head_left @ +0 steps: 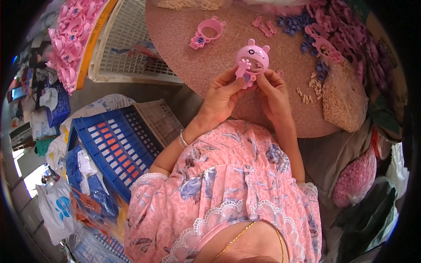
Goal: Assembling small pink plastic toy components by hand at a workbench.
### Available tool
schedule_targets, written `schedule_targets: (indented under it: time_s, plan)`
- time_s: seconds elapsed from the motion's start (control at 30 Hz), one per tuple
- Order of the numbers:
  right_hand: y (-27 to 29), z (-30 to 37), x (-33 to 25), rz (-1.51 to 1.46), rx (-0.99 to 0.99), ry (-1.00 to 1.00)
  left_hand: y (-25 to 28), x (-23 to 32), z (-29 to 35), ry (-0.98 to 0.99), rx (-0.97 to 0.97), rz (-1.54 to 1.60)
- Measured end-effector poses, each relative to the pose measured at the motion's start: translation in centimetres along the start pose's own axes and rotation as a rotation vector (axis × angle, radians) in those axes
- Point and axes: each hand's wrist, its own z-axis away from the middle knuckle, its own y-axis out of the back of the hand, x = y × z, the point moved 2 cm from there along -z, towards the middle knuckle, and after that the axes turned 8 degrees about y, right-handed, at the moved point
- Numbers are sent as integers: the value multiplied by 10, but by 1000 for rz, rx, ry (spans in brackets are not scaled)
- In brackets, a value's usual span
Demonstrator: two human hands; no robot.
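Above the near part of the round table (228, 57), I hold a pink plastic toy piece between both hands. It is an animal-head shell (259, 53) with two round ears, a printed dark eye and a large round opening. My left hand (223, 94) pinches its lower left side, next to a small pink hand-shaped part (244, 66) and a bit of blue. My right hand (272, 90) has its thumb and fingers closed on the lower right edge. The fingertips partly hide how the lower parts join.
Farther left on the table lies a similar pink piece (210, 30). Small pink parts (264, 27), blue parts (298, 24) and a pile of pink pieces (331, 35) sit beyond. A bag of beige parts (344, 98) stands right. Left are a white crate (131, 76) and blue basket (118, 144).
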Motion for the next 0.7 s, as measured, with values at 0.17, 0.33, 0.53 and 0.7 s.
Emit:
schedule_targets:
  time_s: [0.17, 0.33, 0.53, 0.7]
  plan:
    - [7, -3, 8, -17, 88, 65, -3, 2, 0, 28, 23, -23]
    - [13, -7, 6, 54, 87, 49, -6, -1, -4, -122, 61, -259]
    - [-9, 3, -20, 553, 131, 132, -2, 4, -2, -187, 176, -304]
    - [20, -14, -61, 1469, 140, 562, 13, 14, -5, -39, 179, -38]
